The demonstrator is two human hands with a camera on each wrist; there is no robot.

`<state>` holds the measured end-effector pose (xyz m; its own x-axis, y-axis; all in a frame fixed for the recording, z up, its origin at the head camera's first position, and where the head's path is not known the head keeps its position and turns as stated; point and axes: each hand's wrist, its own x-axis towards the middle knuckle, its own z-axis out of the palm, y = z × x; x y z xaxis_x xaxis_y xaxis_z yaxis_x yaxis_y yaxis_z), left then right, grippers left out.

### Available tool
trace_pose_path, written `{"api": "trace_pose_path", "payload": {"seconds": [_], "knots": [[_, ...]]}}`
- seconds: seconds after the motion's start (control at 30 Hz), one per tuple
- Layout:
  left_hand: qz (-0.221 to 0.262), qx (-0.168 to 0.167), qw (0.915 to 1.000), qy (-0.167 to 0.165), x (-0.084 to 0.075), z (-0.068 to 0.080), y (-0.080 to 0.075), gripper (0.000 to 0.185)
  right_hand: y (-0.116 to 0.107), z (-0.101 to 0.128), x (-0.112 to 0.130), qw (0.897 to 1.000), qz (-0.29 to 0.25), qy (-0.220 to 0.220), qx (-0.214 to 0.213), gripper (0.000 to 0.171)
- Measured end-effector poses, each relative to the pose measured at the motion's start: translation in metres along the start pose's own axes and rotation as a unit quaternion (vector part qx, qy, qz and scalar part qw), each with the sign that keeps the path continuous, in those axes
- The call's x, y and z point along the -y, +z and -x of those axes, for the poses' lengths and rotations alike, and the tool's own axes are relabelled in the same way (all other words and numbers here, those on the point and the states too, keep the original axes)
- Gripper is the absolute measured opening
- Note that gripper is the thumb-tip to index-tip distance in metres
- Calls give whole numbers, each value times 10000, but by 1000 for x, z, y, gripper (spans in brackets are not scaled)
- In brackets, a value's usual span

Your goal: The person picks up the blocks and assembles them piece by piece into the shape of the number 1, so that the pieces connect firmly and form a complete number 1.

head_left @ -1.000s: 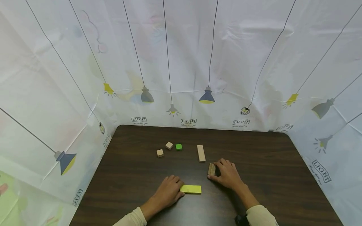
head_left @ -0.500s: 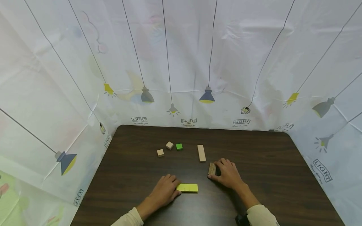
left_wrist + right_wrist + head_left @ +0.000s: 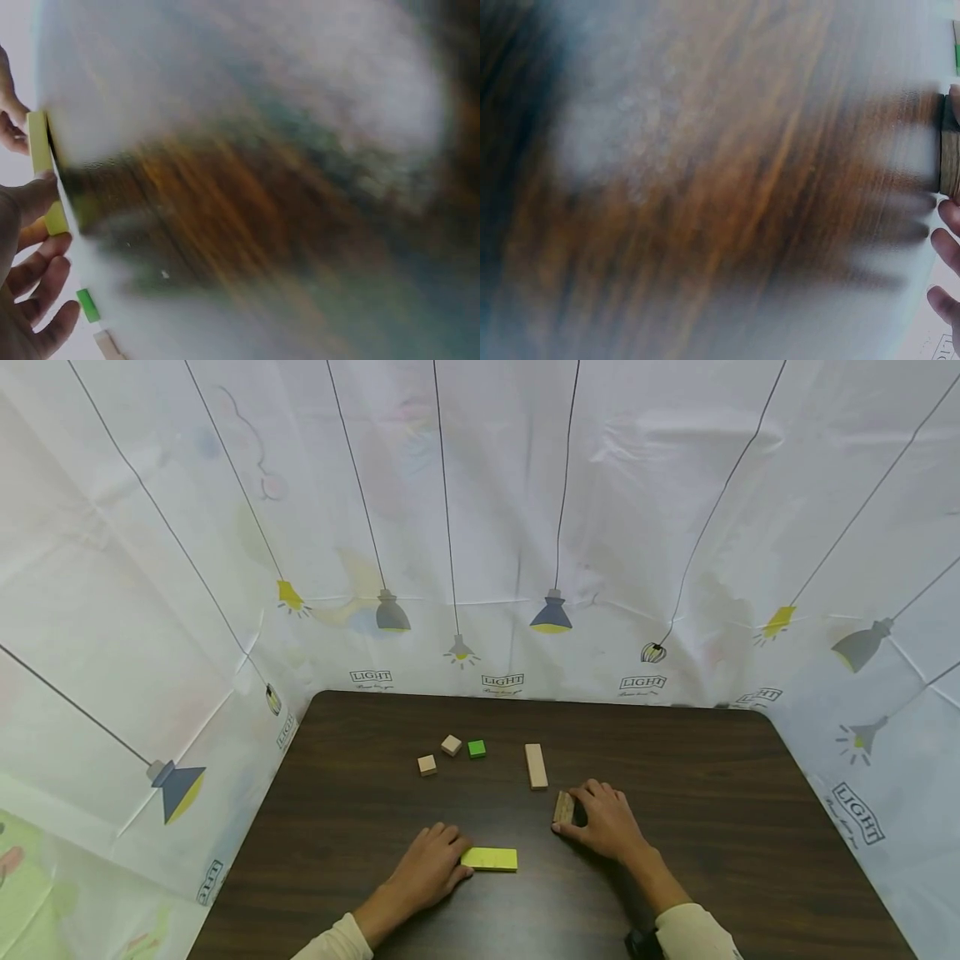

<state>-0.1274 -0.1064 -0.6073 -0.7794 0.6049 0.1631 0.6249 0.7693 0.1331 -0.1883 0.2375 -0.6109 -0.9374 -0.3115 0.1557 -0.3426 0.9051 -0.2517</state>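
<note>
My left hand (image 3: 426,867) pinches the left end of a flat yellow block (image 3: 491,859) between thumb and fingers, low over the dark table. In the left wrist view the thumb and a finger grip one end of the yellow block (image 3: 40,146), and the other fingers spread loosely. My right hand (image 3: 609,820) holds a short brown wooden block (image 3: 564,807) by its two ends, thumb at the near end and index finger at the far one. The right wrist view shows that brown block (image 3: 950,161) at the right edge, partly cut off, with fingertips beside it.
A pale wooden block (image 3: 536,767) lies lengthwise beyond the right hand. Farther back on the left are a green block (image 3: 476,749) and two small pale blocks, one nearer (image 3: 427,765) and one farther (image 3: 451,745). A white lamp-print sheet (image 3: 480,527) hangs behind the table (image 3: 675,760).
My left hand has slid the yellow block leftward, away from the brown block. The right hand stays in place with its grip unchanged.
</note>
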Motion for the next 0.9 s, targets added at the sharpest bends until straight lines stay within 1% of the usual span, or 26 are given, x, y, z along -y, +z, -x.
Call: {"api": "trace_pose_path", "payload": {"seconds": [0.13, 0.37, 0.5, 0.9], "knots": [[-33, 3, 10000, 63, 2, 2, 0, 29, 0, 1, 0, 10000, -50, -3, -12, 73], [-137, -116, 9997, 150, 3, -1, -3, 29, 0, 1, 0, 9999, -50, 7, -95, 72], [-123, -82, 9998, 144, 4, 0, -5, 29, -1, 0, 1, 9999, -92, 3, -57, 72], [-42, 15, 10000, 50, 11, 7, -3, 31, -2, 0, 2, 9999, -68, 34, -66, 71]]}}
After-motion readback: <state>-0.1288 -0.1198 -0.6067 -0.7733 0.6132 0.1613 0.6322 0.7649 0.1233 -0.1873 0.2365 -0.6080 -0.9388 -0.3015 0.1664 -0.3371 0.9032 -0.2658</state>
